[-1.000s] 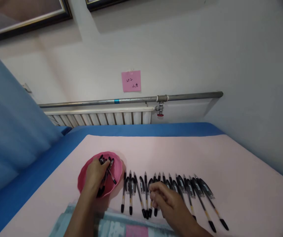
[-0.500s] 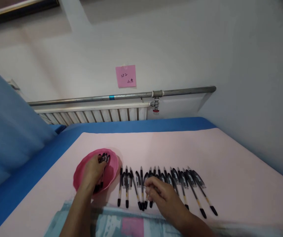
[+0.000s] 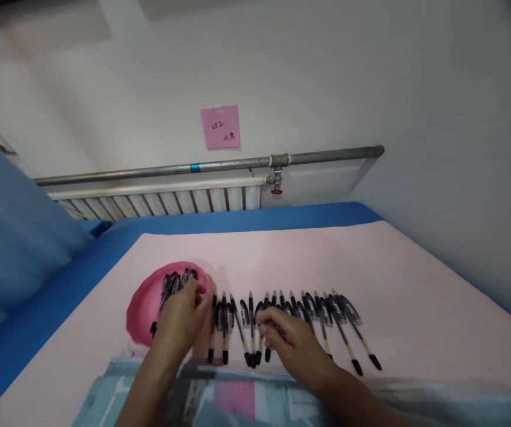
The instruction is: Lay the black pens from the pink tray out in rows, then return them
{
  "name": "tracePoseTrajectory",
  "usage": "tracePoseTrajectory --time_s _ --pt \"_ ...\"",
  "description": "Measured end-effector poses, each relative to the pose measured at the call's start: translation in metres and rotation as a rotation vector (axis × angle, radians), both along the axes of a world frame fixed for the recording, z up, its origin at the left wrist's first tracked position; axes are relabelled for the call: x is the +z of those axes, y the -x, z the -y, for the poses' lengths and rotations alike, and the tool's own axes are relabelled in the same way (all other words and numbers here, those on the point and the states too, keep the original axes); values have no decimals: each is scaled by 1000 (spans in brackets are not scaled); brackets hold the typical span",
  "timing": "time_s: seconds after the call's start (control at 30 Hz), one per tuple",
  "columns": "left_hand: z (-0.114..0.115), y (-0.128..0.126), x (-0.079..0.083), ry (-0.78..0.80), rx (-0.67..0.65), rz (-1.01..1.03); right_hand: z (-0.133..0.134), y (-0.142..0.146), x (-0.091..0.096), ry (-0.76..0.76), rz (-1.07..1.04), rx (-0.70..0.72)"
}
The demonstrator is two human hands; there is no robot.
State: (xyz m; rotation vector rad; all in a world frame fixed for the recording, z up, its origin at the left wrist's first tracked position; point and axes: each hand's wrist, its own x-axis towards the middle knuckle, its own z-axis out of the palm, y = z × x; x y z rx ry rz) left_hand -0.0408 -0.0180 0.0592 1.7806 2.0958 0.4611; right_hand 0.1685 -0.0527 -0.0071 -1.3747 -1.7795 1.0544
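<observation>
A scalloped pink bowl (image 3: 142, 302) stands on the left, with several black-capped pens (image 3: 166, 293) leaning together inside it. Over its right rim, my left hand (image 3: 181, 317) has loosely curled fingers with a gap at the thumb, and no pen shows in it. To the right lies a row of uncapped pens (image 3: 240, 332), tips away from me, with loose dark caps (image 3: 244, 312) among them. Above the middle of that row my right hand (image 3: 297, 347) is closed, its fingertips pressed together. Whatever they may hold is hidden, and the hand covers several pens.
A pink sheet (image 3: 282, 255) covers the blue-edged surface (image 3: 246, 220). Patterned light-blue cloth (image 3: 291, 403) lies along the near edge. Beyond are a radiator (image 3: 184, 201) and a metal pipe (image 3: 157, 172) on the wall. A blue curtain (image 3: 10, 249) hangs at the left.
My left hand has let go of the pens in the bowl and shifted right to its rim. The right hand stays over the row. The whole view has tilted slightly.
</observation>
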Motion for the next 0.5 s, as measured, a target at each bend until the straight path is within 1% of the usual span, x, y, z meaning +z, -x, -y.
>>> tracePoseTrajectory --time_s 0.03,0.1,0.13,0.23,0.33,0.5 --pt "5 -7 -1 24 -63 7 0 0 0 -5 3 1" --pt "12 -19 -4 77 -148 -33 -1 0 -1 -14 1 8" --pt "14 -24 -6 99 -161 -68 -1 0 -1 -17 1 11" --pt "16 -29 -10 146 -136 -150 -1 0 -1 -30 22 15" --pt "14 -27 -13 190 -136 -163 0 0 1 -59 48 22" --pt "12 -22 -18 235 -204 -166 2 0 3 -81 72 42"
